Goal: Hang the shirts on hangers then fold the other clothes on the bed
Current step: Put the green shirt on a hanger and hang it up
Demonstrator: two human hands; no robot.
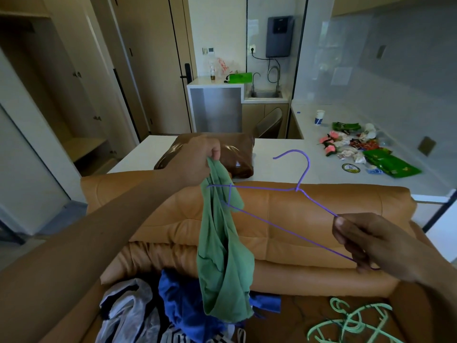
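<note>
My left hand [197,158] grips the top of a green shirt [223,256], which hangs down over the sofa. One end of a purple wire hanger [277,191] pokes into the shirt's upper part. My right hand [371,242] pinches the hanger's other end, lower and to the right. The hook points up toward the counter. Below, a blue garment [180,308] and a white and dark patterned garment [128,315] lie heaped on the seat.
A tan leather sofa [309,219] fills the middle. Several mint green plastic hangers [351,323] lie on its seat at the lower right. Behind it, a white counter [284,154] carries a brown wrapped bundle [222,152] and scattered wrappers [358,147]. Wardrobe doors stand at the left.
</note>
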